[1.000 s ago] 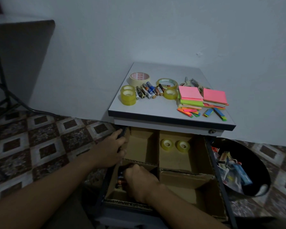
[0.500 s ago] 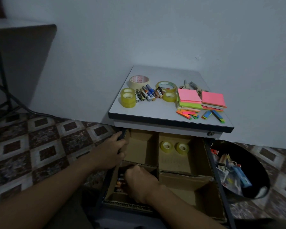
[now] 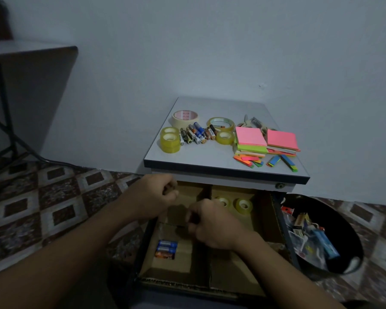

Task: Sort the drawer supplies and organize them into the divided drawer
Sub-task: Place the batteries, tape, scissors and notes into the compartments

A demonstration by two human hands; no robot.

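Batteries [image 3: 166,249] lie near-left in the drawer [image 3: 187,286], tape rolls [image 3: 243,205] far-right, one kind per section; left hand [image 3: 154,196] and right hand [image 3: 213,225] curl their fingers, perhaps empty, I cannot tell.

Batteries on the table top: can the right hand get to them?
Probably yes. The right hand hovers over the open drawer, and the batteries lie uncovered on the table top just beyond, between tape rolls. Nothing stands in between.

Black bin [image 3: 341,221] of litter [image 3: 308,237] — patterned floor tiles [image 3: 54,197] beneath.
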